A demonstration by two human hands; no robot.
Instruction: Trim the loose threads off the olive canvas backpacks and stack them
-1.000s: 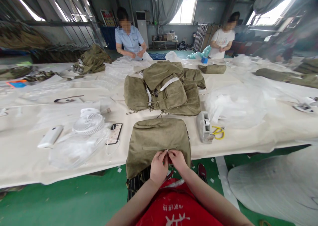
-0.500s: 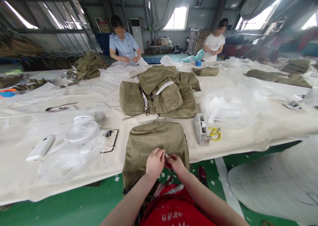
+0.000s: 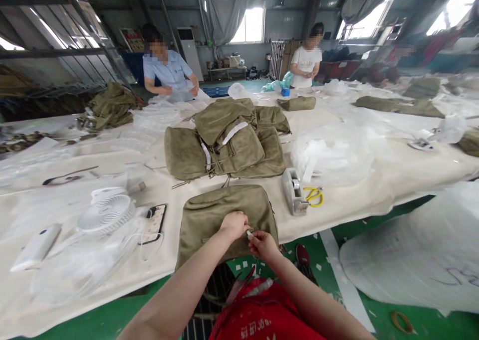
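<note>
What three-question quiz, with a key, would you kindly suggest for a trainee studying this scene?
1. True or false: in the picture, the tape dispenser stands to the left of the yellow-handled tool.
2. Which is nearest the left hand: (a) fan, (b) bag, (c) phone?
3. Fill in the colour: the right hand pinches a small ____ piece.

Key: 1. True. 2. b. 3. White.
</note>
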